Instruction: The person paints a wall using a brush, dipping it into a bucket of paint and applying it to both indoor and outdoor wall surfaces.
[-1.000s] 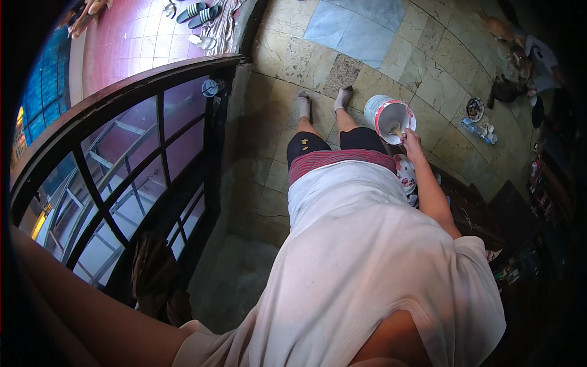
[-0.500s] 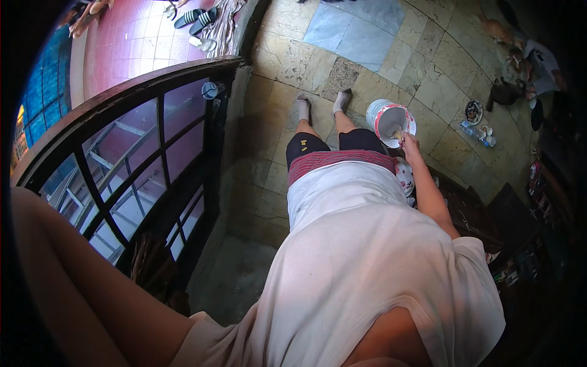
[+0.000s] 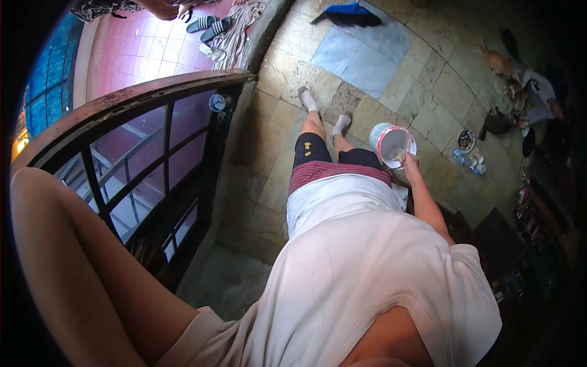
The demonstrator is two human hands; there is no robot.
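Observation:
My right hand [image 3: 411,165] is closed on the near rim of a white bucket [image 3: 391,145] with red markings. The bucket hangs beside my right leg, tilted so that its mouth faces up toward me. Its grey inside shows, and something small and pale lies by my fingertips; I cannot make out what it is. My left arm [image 3: 79,244] is raised with the elbow bent at the left edge, and its hand is out of the picture.
A dark-framed glass panel [image 3: 137,165] stands at my left. A blue broom head [image 3: 351,15] lies ahead on tiles. Right are a plate [image 3: 466,140], plastic bottles [image 3: 468,160] and cats [image 3: 498,122]. Striped slippers [image 3: 214,27] lie upper left, near another person's hand [image 3: 162,9].
My feet have changed position, the left one now farther forward. The bucket stays in my right hand. The broom head has come into fuller view, and the other person shows more at the upper left.

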